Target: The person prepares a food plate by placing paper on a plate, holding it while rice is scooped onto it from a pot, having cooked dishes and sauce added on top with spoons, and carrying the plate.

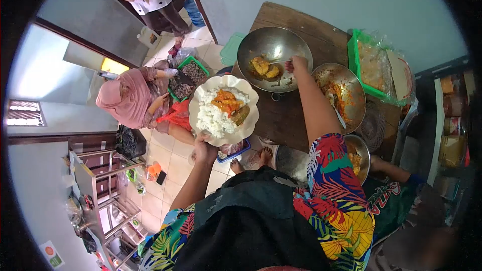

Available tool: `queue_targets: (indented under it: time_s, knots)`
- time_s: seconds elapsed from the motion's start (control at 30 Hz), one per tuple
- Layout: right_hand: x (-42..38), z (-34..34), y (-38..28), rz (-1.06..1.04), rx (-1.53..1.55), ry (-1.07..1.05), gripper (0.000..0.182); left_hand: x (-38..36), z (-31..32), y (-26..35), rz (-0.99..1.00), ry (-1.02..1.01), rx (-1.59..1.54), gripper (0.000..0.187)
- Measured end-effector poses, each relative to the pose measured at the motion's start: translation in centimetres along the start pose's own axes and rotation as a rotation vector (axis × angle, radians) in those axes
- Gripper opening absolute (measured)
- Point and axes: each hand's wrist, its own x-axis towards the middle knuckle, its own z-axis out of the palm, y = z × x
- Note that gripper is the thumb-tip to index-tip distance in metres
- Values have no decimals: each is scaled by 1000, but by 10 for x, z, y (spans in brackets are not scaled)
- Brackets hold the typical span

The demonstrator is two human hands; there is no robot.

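My left hand (203,149) grips the near edge of a scalloped cream plate (246,133), held over the floor left of the wooden table. White rice (213,119) covers much of it, with an orange-red saucy topping (228,101) and a browner piece at its right. Over a large metal wok (276,40), my right hand (298,65) is closed round a spoon (275,61). The spoon's other end reaches yellow-brown food pieces (265,68) lying in a little dark sauce. Exactly what the spoon touches is too small to tell.
On the wooden table (291,120) stand a second pan (354,78) with orange food and a spoon, and a green crate (355,55). A smaller bowl (364,148) is nearer. A person (133,95) sits left by green trays; another person's arm (391,170) reaches in from the right.
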Motion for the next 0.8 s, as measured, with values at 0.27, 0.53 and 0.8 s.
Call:
queue_targets:
  time_s: [0.27, 0.53, 0.8]
  knots:
    - [-87, -15, -76, -310, 78, -113, 14, 25, 40, 5, 11, -128, -133, 57]
    - [-187, -2, -90, -511, -79, -352, 10, 49, 79, -9, -12, -63, -44, 7]
    - [-229, 4, -78, -1314, -355, -401, 13, 56, 63, -15, -121, -239, -25, 34]
